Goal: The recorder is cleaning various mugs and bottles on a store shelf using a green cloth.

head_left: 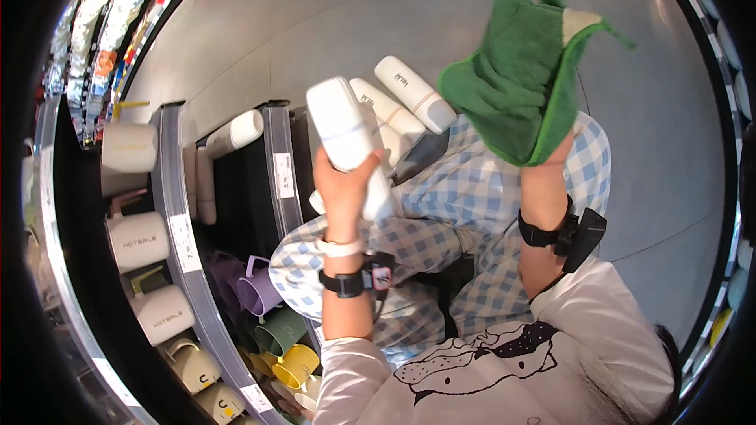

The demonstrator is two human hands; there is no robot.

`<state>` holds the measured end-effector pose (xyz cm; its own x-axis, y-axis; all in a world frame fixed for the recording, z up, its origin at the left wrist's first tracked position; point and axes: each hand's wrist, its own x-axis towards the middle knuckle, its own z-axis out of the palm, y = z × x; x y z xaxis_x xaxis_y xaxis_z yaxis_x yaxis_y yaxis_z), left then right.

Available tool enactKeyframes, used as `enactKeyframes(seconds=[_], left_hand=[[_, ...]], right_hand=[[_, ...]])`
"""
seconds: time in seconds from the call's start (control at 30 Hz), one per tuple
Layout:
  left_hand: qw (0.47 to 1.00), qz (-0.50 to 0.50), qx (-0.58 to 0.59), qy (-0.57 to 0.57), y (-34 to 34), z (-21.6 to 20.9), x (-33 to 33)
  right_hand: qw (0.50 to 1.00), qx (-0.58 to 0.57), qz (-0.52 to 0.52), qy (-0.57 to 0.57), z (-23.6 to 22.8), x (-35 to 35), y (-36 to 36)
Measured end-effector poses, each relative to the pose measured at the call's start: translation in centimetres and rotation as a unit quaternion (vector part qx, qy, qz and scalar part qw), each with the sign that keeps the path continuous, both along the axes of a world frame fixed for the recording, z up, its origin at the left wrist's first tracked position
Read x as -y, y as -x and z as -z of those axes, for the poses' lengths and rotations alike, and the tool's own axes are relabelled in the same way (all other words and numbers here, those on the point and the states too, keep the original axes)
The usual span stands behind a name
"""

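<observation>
In my left hand [344, 189], fingers wrapped round its side, is a white toothbrush travel case [337, 114] with rounded corners, held above my left knee. A green cloth [516, 71] covers my right hand [561, 149] almost to the wrist and hangs in loose folds, a pale label at its edge. That hand is raised over my right knee, apart from the case, its fingers hidden under the cloth. Beyond the left hand lie more white cases, one [415, 93] with a bluish end and another [390, 112] beside it, partly hidden.
Shelves with grey price rails [179, 220] run along my left. They hold white mugs [138, 240], a purple mug [258, 296], a yellow mug [296, 367] and a white case [236, 132] lying on its side. Grey floor [339, 16] stretches ahead.
</observation>
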<state>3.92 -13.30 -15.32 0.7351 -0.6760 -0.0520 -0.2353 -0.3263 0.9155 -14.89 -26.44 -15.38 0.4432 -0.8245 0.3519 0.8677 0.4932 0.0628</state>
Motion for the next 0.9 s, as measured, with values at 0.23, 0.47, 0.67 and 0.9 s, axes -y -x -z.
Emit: enactKeyframes(seconds=[0.23, 0.47, 0.67, 0.9], left_hand=[[0.845, 0.416, 0.33, -0.059, -5.2, -1.4, 9.0], [0.688, 0.531, 0.456, -0.194, -4.7, 3.2, 12.5], [0.717, 0.486, 0.447, -0.225, -5.6, 6.2, 11.2], [0.779, 0.41, 0.448, -0.158, -5.3, 7.6, 10.3]], right_hand=[[0.943, -0.205, 0.254, -0.063, -0.1, -0.6, 6.1], [0.94, -0.175, 0.287, -0.055, -1.1, 0.0, 10.4], [0.919, -0.335, 0.203, -0.042, -0.2, -2.3, 7.0], [0.848, -0.511, 0.107, 0.096, 0.2, -5.1, 2.3]])
